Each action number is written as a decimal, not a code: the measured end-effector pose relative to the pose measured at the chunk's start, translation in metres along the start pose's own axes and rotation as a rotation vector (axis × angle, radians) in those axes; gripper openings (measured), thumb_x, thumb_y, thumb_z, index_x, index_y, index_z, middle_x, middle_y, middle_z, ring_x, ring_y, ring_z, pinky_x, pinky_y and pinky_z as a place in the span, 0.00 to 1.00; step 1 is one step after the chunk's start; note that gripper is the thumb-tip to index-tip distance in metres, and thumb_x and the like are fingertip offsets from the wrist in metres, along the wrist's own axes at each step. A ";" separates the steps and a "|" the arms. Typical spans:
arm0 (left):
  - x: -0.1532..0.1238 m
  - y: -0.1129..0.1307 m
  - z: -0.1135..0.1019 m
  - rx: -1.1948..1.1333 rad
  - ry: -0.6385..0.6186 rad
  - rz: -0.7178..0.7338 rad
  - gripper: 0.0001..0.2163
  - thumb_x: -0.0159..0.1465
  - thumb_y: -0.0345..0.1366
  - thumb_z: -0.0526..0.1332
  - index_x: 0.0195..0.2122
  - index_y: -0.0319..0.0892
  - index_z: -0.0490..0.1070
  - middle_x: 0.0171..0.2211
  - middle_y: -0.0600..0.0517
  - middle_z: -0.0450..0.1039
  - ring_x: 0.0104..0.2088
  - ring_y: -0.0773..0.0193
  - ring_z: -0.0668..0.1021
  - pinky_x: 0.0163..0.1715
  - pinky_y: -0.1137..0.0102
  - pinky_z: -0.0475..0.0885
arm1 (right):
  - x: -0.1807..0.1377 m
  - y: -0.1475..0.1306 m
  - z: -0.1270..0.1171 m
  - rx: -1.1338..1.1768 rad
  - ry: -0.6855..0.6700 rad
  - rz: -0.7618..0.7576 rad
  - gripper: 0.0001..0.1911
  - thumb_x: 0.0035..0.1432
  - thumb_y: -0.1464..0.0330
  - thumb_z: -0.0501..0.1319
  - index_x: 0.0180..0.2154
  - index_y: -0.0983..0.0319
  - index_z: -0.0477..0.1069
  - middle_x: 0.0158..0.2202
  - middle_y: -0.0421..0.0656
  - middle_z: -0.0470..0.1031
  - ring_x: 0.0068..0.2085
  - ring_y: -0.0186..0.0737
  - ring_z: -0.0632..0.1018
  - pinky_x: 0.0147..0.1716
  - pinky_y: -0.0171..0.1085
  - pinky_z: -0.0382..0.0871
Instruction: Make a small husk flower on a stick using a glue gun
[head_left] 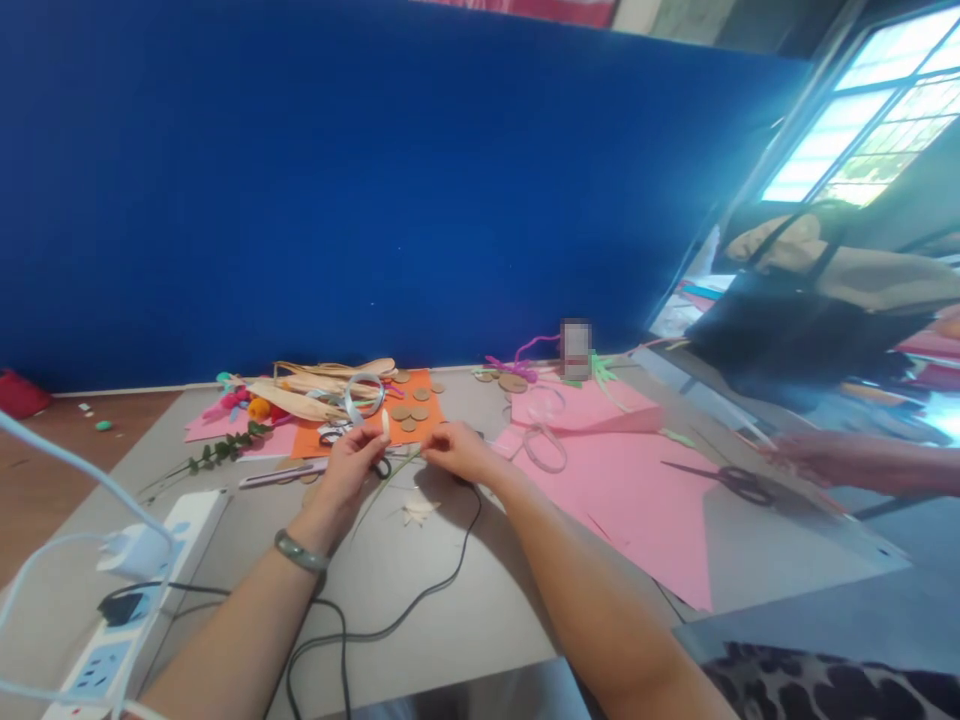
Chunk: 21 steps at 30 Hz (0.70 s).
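My left hand (355, 458), with a bracelet at the wrist, pinches a small pale petal-shaped piece (385, 422) that points upward. My right hand (456, 452) is closed at the fingertips on a thin green stem (388, 484), which slants down and left between the hands. On the table below lie several pale pointed pieces (418, 508). A black cord (450, 578) runs from beneath my right hand toward the front; what it joins there is hidden. Scissors partly show behind my left hand, and a pale utility knife (281, 474) lies to its left.
Orange paper (435, 385) with several brown discs and pale strips (315, 395) lies at the back. Pink sheets (637, 510) cover the right side, near dark scissors (727, 478) and another person's hand (806, 458). A power strip (180, 540) with cables stands front left. A blue panel (405, 190) rises behind.
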<state>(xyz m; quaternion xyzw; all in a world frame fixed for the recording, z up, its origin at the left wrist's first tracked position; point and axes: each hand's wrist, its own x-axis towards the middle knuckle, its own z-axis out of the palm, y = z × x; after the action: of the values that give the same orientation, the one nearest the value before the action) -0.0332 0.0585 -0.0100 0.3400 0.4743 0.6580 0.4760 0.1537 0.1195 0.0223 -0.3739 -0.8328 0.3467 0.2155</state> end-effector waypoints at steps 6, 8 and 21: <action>0.000 0.001 -0.002 0.003 0.029 -0.048 0.14 0.45 0.38 0.73 0.29 0.38 0.74 0.19 0.56 0.70 0.18 0.73 0.68 0.19 0.76 0.60 | -0.007 -0.004 -0.011 -0.235 -0.226 -0.122 0.06 0.48 0.76 0.63 0.29 0.62 0.79 0.24 0.39 0.76 0.27 0.33 0.72 0.30 0.32 0.60; 0.000 0.002 -0.002 0.003 0.039 -0.063 0.14 0.44 0.37 0.74 0.28 0.38 0.74 0.18 0.56 0.69 0.18 0.73 0.67 0.18 0.76 0.59 | -0.007 -0.006 -0.010 -0.261 -0.247 -0.159 0.07 0.48 0.76 0.64 0.30 0.62 0.79 0.26 0.39 0.77 0.28 0.33 0.73 0.31 0.32 0.61; -0.003 0.000 0.001 0.013 0.028 -0.110 0.12 0.43 0.35 0.73 0.26 0.39 0.74 0.20 0.56 0.71 0.18 0.72 0.69 0.20 0.74 0.62 | -0.012 -0.023 0.034 -0.440 -0.338 -0.296 0.05 0.54 0.72 0.63 0.33 0.63 0.77 0.34 0.45 0.76 0.38 0.42 0.74 0.42 0.39 0.58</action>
<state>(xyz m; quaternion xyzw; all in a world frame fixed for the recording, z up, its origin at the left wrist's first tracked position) -0.0318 0.0562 -0.0095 0.3070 0.5032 0.6324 0.5026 0.1286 0.0850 0.0155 -0.2235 -0.9572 0.1805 0.0361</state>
